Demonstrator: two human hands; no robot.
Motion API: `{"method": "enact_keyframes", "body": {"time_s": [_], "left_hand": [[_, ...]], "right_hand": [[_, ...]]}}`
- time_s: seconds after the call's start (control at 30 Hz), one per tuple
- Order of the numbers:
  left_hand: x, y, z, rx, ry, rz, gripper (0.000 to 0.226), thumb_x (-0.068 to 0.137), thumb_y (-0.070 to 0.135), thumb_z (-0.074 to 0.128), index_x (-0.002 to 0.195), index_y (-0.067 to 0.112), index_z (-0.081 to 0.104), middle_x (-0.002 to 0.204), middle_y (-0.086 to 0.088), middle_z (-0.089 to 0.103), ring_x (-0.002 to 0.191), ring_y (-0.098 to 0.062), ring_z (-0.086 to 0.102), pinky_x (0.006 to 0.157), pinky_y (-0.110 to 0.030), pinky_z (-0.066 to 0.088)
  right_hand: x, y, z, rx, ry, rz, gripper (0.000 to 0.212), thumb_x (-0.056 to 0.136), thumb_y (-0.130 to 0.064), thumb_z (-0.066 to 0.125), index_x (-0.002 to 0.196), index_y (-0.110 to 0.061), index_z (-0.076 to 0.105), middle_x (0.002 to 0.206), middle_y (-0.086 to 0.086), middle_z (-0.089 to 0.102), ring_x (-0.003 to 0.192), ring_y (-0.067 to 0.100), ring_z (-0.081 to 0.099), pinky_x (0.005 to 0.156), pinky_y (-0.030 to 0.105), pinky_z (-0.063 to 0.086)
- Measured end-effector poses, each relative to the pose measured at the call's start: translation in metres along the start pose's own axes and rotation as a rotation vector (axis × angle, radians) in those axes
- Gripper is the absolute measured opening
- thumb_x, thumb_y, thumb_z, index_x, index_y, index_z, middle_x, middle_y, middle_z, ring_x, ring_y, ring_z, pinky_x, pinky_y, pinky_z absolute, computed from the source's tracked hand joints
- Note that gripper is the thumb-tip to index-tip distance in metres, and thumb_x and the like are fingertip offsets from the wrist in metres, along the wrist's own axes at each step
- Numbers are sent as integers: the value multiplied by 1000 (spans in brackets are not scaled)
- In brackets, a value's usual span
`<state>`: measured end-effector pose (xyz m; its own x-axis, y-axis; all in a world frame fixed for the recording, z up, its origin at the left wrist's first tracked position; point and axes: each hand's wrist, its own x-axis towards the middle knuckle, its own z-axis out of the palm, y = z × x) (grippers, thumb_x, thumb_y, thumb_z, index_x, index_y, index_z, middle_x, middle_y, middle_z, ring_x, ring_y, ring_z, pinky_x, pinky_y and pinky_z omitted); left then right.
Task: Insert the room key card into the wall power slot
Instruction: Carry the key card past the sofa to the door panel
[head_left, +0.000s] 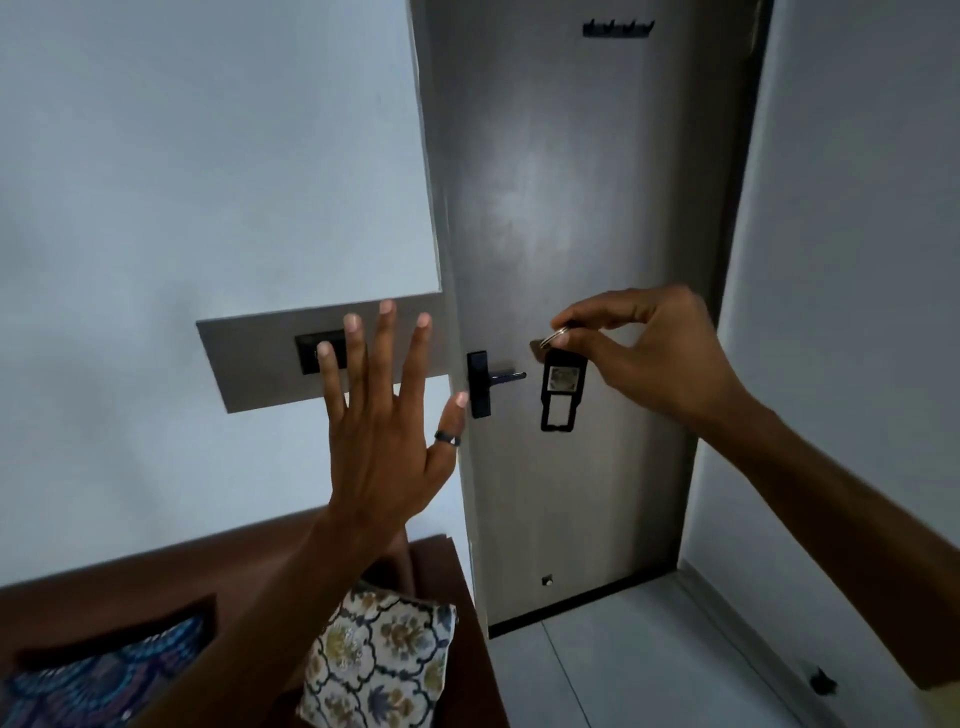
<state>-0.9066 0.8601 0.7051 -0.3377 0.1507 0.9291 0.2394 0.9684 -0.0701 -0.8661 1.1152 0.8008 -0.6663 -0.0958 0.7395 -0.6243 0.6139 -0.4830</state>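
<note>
A black key card (562, 391) with a small pale label hangs from a metal ring, and my right hand (644, 353) pinches that ring in front of the grey door. The black power slot (311, 351) sits in a grey wall panel (249, 364) to the left of the door. My left hand (384, 410) is raised flat with fingers spread just in front of the panel, covering the slot's right part; a dark ring is on its thumb. The card hangs well to the right of the slot, apart from it.
The grey door (582, 208) has a black handle (485, 382) and a row of hooks (617, 27) near its top. A brown wooden bench (156, 571) with a floral cushion (382, 660) and a blue patterned cushion (104, 680) stands below the panel. Pale floor tiles (649, 665) lie by the door.
</note>
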Motion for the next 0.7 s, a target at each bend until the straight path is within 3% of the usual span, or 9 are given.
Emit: {"method": "enact_keyframes", "body": {"time_s": [0.1,0.3,0.4,0.57,0.7], "left_hand": [[14,22,29,63,-8,-31,75,109,55,40,172,17,22,180,-17,13,168,-36,-1,136,-53,-7],[37,56,80,150,-11,-121,77,109,57,37,172,16,20,180,-15,12,168,-31,-7,137,-54,-4],[33,66,102,183,-25,-127,77,109,57,39,171,13,22,179,-17,15,169,-32,-3,136,-57,1],[41,50,141,266,-33,-142,78,109,55,42,171,16,17,180,-14,11,169,-32,-2,136,-60,3],[48,23,172,301,-9,-166,78,109,53,42,173,21,10,181,-13,9,169,-34,-1,137,-57,0]], "right_hand": [[23,50,-13,46,-20,-53,15,85,-23,81,100,-22,81,97,-8,80,92,4,73,94,31,59],[77,134,-21,198,5,-171,16,82,-14,84,98,-15,83,95,-7,80,87,-1,74,89,15,58],[101,167,-4,288,-11,-195,18,81,-9,84,98,-14,82,92,-14,76,81,-11,70,79,4,50],[141,208,39,408,-109,-246,19,80,-6,85,98,-11,82,92,-7,78,79,-3,71,79,12,56],[178,226,85,477,-109,-289,21,77,-2,86,98,-5,82,92,-1,79,77,-13,69,75,2,50]]}}
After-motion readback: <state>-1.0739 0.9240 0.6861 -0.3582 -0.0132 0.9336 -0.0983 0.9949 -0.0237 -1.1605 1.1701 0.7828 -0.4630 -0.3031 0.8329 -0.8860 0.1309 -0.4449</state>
